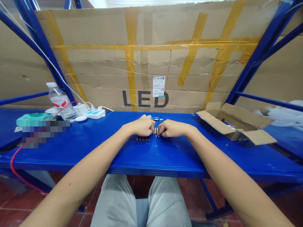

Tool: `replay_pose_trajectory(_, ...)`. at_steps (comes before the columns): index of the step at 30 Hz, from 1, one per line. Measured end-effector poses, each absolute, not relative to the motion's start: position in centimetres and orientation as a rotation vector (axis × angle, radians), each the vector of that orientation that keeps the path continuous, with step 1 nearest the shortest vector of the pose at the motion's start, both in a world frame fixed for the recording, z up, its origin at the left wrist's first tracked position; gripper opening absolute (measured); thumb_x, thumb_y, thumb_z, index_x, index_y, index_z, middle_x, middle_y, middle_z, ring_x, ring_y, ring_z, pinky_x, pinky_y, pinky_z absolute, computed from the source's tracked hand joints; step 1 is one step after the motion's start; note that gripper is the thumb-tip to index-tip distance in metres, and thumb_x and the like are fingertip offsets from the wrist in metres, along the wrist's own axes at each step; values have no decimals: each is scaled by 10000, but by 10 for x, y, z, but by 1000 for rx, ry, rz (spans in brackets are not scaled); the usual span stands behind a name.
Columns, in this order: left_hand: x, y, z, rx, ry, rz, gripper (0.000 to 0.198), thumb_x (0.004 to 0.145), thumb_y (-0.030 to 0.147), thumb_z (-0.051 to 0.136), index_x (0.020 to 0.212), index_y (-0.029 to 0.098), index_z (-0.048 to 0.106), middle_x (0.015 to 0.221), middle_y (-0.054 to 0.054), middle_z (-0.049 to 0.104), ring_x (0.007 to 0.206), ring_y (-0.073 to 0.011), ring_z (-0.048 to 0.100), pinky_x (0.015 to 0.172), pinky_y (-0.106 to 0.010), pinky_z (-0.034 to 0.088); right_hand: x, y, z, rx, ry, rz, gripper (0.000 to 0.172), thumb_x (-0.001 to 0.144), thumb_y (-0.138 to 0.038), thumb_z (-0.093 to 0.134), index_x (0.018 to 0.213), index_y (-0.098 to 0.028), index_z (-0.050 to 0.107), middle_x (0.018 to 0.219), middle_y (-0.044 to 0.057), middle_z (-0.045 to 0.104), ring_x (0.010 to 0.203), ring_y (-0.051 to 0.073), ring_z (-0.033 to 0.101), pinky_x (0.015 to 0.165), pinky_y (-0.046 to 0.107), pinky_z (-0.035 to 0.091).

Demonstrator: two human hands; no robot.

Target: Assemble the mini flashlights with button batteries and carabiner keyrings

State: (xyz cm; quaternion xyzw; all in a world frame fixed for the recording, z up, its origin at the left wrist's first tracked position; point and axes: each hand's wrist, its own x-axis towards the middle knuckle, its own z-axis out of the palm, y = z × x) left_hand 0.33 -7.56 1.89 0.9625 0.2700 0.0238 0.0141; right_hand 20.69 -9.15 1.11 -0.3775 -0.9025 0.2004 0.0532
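Note:
Small shiny silver round pieces stand in short rows on the blue tabletop between my hands. My left hand is at their left, its fingers curled down and pinched together at the edge of the group. From the other side my right hand reaches in, also closed, its fingertips touching or nearly touching the nearest pieces. What either hand holds, if anything, is too small to tell. A row of dark small cylinders with shiny ends lies partly under my left hand. Just behind the hands is a slim green-and-blue pen-like object.
An open cardboard box stands on the right. To the left are a plastic bottle, a white power strip, a green soft pack and a red cable. A large taped cardboard sheet rises behind the table.

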Motion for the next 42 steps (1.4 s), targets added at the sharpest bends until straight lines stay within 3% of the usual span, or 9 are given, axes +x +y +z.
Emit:
replay_pose_trajectory(16, -3, -71, 23, 2961, 903, 230, 350, 747, 94, 461, 788, 242, 776, 865, -42, 640, 911, -219, 450, 931, -425, 276, 205, -91, 10, -1091, -2747, 581, 359, 703, -48, 557, 917, -211, 795, 970, 15, 760, 877, 169, 680, 795, 226, 474)
replay_pose_trajectory(25, -3, -68, 23, 2963, 915, 353, 361, 763, 91, 443, 785, 230, 775, 821, -42, 630, 887, -207, 465, 894, -398, 318, 204, -83, 1, -1124, -2656, 528, 150, 734, -170, 667, 828, -208, 778, 839, 12, 751, 746, 160, 663, 717, 245, 469)
replay_pose_trajectory(42, -4, -66, 23, 2967, 925, 405, 352, 764, 95, 447, 770, 230, 772, 825, -38, 652, 865, -202, 482, 879, -386, 342, 201, -82, 0, -1001, -2692, 471, 213, 752, -91, 630, 858, -198, 780, 876, 28, 735, 782, 160, 648, 757, 264, 465)
